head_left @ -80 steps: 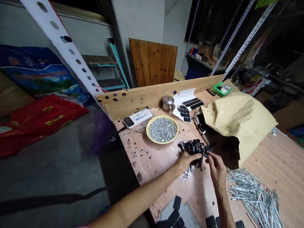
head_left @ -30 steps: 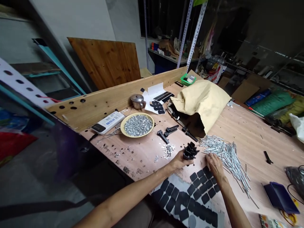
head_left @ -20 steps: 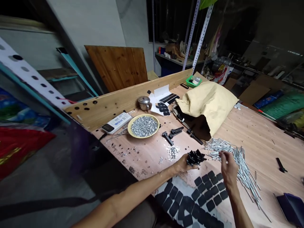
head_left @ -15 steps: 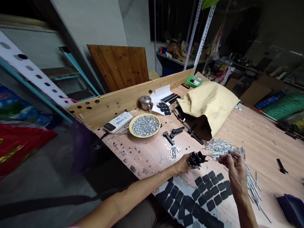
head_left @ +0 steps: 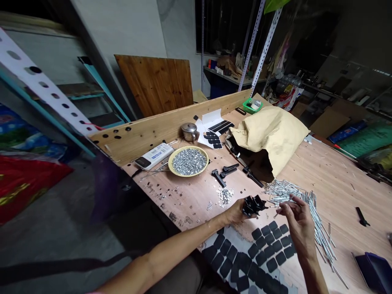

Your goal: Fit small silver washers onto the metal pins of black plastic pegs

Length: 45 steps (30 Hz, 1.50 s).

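My left hand (head_left: 236,212) is closed around a bundle of black plastic parts (head_left: 253,205), their ends pointing right. Close by on the right, my right hand (head_left: 296,214) has its fingertips pinched on what looks like a thin metal rod (head_left: 276,215), mostly hidden by the fingers. A spread pile of silvery metal rods (head_left: 284,191) lies behind and beside this hand. Several more black plastic parts (head_left: 218,178) rest farther back on the table, near a small heap of metal nuts or washers (head_left: 226,197).
A yellow bowl (head_left: 171,168) full of small metal pieces stands left, by a white device (head_left: 154,157) and a lidded metal pot (head_left: 189,131). A brown paper sack (head_left: 272,134) lies behind. Black rounded pads (head_left: 260,258) cover the near edge; a dark blue bin (head_left: 374,267) is at right.
My right hand has shifted slightly left and tilted, with its fingers curling closer to the black parts. My left hand stays in place, gripping the bundle. The view has moved a little.
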### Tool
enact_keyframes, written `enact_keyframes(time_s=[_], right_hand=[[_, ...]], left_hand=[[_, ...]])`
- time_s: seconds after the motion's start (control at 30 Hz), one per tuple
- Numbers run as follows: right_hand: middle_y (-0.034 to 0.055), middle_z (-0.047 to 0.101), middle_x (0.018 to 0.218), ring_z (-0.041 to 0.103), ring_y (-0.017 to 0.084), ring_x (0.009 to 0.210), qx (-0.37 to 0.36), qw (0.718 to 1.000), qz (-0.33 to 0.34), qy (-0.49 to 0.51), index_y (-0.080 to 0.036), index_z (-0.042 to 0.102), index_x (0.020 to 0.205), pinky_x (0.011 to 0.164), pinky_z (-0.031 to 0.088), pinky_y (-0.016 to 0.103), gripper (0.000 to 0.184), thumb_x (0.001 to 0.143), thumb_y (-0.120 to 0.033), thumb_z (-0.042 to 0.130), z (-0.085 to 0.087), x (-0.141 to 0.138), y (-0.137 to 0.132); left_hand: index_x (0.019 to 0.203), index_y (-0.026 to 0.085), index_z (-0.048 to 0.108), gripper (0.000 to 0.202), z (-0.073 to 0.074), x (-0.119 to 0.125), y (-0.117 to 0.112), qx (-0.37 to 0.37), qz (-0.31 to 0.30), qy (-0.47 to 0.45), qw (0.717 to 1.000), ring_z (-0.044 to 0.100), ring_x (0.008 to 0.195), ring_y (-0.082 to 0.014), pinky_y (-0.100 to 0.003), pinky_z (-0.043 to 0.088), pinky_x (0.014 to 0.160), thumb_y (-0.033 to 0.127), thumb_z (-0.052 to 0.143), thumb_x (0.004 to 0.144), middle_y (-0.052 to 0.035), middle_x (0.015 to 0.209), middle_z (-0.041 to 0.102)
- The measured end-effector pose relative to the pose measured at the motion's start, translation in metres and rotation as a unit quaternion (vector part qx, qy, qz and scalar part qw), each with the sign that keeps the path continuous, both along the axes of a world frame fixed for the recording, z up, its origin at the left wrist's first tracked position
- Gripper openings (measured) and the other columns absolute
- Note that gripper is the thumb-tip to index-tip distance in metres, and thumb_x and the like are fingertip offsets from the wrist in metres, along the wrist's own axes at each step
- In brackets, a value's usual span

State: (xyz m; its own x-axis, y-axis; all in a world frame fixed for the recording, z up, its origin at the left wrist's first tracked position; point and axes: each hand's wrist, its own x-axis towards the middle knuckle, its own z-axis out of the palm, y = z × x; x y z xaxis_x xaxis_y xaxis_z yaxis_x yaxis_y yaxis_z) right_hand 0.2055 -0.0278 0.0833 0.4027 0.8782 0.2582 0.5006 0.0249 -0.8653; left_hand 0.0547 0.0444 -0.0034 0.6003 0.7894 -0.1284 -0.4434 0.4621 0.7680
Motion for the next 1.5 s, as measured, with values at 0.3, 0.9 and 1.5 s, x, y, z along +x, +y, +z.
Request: enact_keyframes(time_s=[0.3,0.9,1.5], right_hand=[[0.0032,0.058,0.07,0.057,0.014,0.056,-0.128,0.917,0.163,-0.341,-0.024,0.07,0.08,0.05,0.042,0.025,0.026,0.084,-0.031,0.045,0.001,0.013,0.008],[0.0048,0.063,0.079,0.06,0.016,0.07,-0.218,0.817,0.082,-0.528,-0.021,0.066,0.081,0.057,0.041,0.024,0.02,0.086,-0.016,0.047,-0.059,0.052,0.048],[0.0017,0.064,0.07,0.058,0.014,0.053,-0.245,0.916,0.205,-0.242,-0.022,0.066,0.093,0.053,0.046,0.027,0.03,0.078,-0.041,0.048,0.029,0.026,0.046]], left_hand=[[0.068,0.018,0.064,0.018,0.007,-0.014,0.006,0.242,-0.001,0.117,0.963,0.054,0.073,-0.0189,-0.026,0.041,0.07,0.011,0.071,0.052,-0.0026,0.073,0.062],[0.091,0.017,0.068,0.036,0.003,-0.013,0.001,0.083,-0.045,0.037,0.995,0.064,0.088,-0.021,-0.033,0.047,0.082,0.021,0.08,0.056,-0.0061,0.089,0.07],[0.076,0.015,0.055,0.013,0.007,-0.003,0.011,0.383,0.002,0.32,0.867,0.056,0.075,-0.0166,-0.023,0.039,0.064,0.005,0.057,0.068,-0.0014,0.077,0.06]])
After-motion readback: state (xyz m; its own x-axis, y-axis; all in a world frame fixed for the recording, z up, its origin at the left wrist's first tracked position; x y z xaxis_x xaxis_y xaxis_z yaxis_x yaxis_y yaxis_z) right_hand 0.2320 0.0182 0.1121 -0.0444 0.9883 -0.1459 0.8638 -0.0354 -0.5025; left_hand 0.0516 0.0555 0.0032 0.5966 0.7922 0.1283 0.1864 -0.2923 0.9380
